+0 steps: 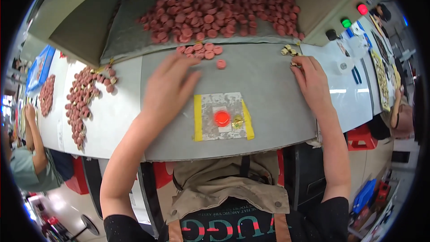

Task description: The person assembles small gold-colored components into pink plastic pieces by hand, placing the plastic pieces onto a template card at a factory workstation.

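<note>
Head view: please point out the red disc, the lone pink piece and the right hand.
Red disc (222, 118): head view, middle of its top.
Lone pink piece (221, 64): head view, middle of the piece.
Right hand (312, 82): head view, back of the hand.

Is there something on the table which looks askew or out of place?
Slightly: the right yellow tape strip on the square work pad slants outward toward its lower end, while the left strip runs nearly straight. One pink piece lies apart from the nearby cluster.
</note>
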A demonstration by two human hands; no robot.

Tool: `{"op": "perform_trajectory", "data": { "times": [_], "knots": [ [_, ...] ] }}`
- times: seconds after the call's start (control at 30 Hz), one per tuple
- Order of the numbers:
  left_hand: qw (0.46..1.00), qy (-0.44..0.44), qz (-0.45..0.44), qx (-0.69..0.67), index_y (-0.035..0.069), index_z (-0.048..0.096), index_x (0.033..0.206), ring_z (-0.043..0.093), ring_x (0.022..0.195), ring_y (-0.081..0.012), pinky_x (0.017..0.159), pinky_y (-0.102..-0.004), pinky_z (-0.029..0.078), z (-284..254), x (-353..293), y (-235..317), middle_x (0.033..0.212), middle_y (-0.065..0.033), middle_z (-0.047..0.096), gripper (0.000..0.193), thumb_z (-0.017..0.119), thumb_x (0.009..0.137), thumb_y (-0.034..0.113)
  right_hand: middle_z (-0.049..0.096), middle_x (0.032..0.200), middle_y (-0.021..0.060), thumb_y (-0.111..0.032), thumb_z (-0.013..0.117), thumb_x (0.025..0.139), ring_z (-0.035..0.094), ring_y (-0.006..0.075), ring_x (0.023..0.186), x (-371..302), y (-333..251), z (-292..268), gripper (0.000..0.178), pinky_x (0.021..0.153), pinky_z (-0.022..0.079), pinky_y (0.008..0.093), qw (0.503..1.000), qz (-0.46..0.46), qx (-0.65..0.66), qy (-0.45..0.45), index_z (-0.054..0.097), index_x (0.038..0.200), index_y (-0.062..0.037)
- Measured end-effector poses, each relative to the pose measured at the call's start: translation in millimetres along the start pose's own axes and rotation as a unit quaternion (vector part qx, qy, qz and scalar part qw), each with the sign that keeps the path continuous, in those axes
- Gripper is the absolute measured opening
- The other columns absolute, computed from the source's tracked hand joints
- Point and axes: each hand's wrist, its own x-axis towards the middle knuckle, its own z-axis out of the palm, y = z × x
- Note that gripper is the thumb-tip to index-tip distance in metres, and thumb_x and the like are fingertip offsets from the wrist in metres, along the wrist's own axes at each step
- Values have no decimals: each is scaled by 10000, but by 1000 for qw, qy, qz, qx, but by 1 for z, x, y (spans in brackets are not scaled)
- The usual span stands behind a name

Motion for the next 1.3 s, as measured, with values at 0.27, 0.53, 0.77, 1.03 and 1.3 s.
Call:
{"op": "perform_trajectory", "data": {
  "times": [0.27, 0.53, 0.77, 1.03, 1.3],
  "knots": [
    [997, -66, 27, -11, 60, 629, 1042, 603, 901, -281, 742, -354, 510, 19, 5, -11, 1013, -110, 587, 219, 644, 829, 108, 557, 965, 119, -17, 606, 850, 584, 296, 864, -13, -63, -11, 149, 750, 482, 345, 985, -8, 104, -134, 589, 997, -32],
    [876, -6, -228, -424, -9, 566, 1130, 613, 899, -129, 797, -268, 492, -26, -26, 17, 1064, -68, 601, 237, 570, 908, 74, 546, 984, 95, -36, 612, 858, 594, 249, 862, -7, -81, 11, 192, 751, 494, 330, 974, -102, 114, -167, 618, 1050, -49],
    [733, 37, -335, -591, 3, 556, 1172, 613, 899, -120, 813, -245, 476, -18, -81, 31, 1112, -95, 638, 286, 607, 921, 130, 594, 977, 102, -47, 629, 851, 605, 251, 870, -13, -83, 11, 182, 739, 497, 323, 976, -14, 149, -156, 628, 1033, -37],
    [699, 50, -326, -635, 9, 537, 1250, 601, 958, -113, 866, -249, 469, -5, -91, 36, 1111, -52, 602, 343, 582, 952, 172, 612, 939, 111, -32, 655, 816, 595, 274, 860, -14, -128, 14, 173, 718, 496, 339, 961, -30, 202, -185, 636, 989, -25],
    [695, 62, -305, -649, 14, 525, 1243, 591, 951, -106, 869, -257, 472, -3, -98, 32, 1117, -47, 596, 335, 582, 953, 173, 581, 879, 65, -3, 691, 731, 585, 242, 811, -16, -155, 40, 233, 681, 504, 345, 963, -180, 128, -157, 644, 957, -32]
  ]
}}
